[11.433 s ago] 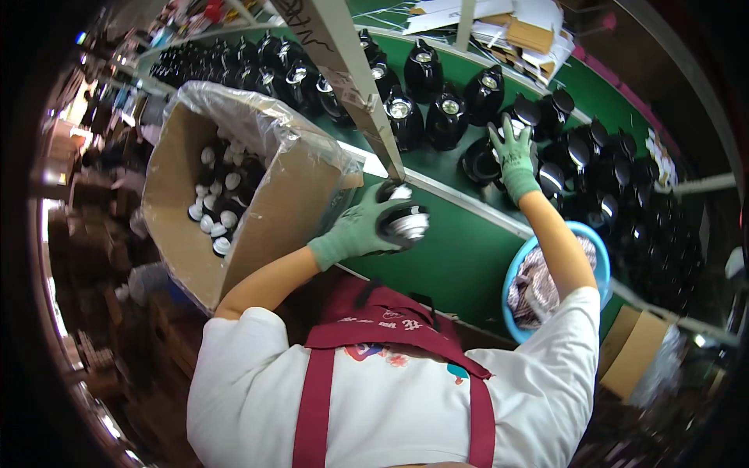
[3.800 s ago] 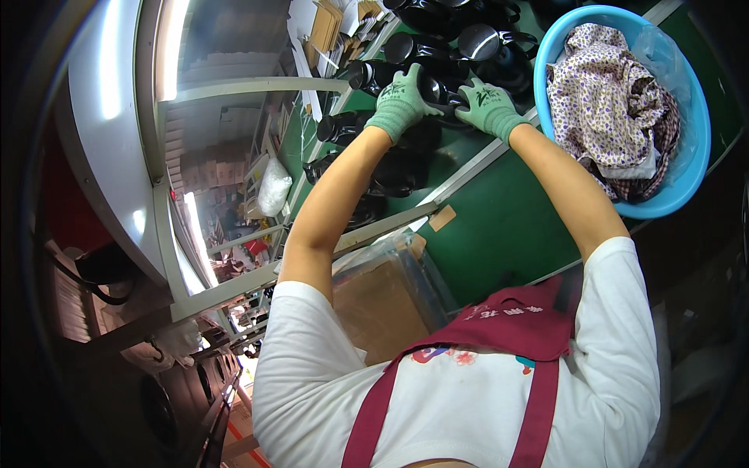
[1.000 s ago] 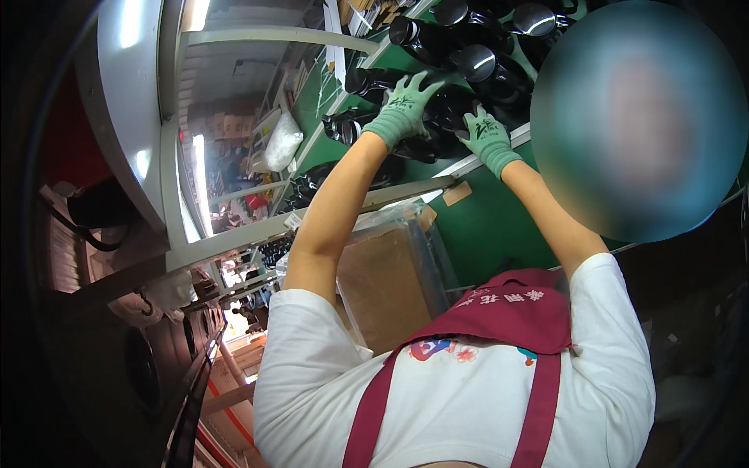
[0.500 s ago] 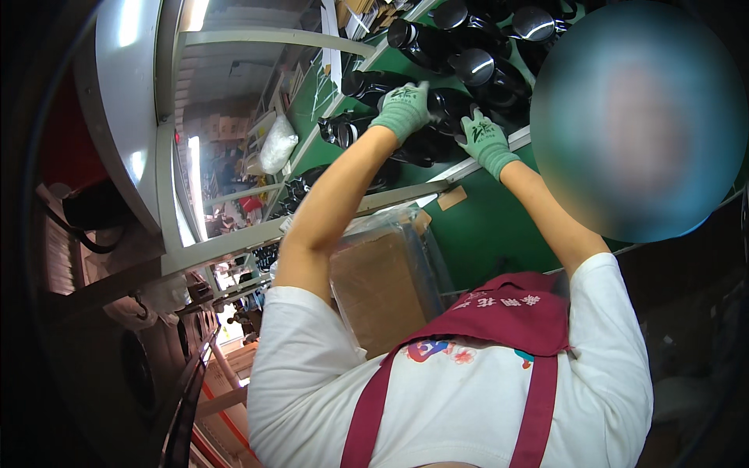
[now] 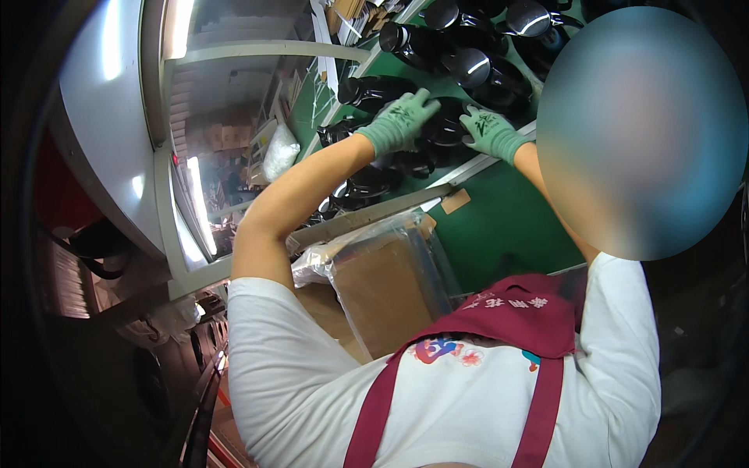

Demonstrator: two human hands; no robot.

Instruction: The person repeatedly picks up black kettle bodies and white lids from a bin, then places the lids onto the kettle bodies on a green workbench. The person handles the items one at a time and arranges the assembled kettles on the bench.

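Both my hands wear green gloves and reach far out over a green conveyor belt [image 5: 499,226]. My left hand [image 5: 399,122] and my right hand [image 5: 490,132] are on either side of one black rounded pot body [image 5: 445,125], gripping it between them. Several more black pot bodies [image 5: 413,43] with shiny round openings stand in rows beyond it on the belt.
A cardboard box lined with clear plastic [image 5: 382,281] stands at the belt's near edge, left of my body. A metal rail [image 5: 374,218] runs along the belt. A white frame with strip lights [image 5: 168,156] rises at the left. A blurred round patch covers the right.
Compared with a second ago my hands have stayed on the same black pot body, shifting only slightly. Much earlier I held a pot beside the open box.
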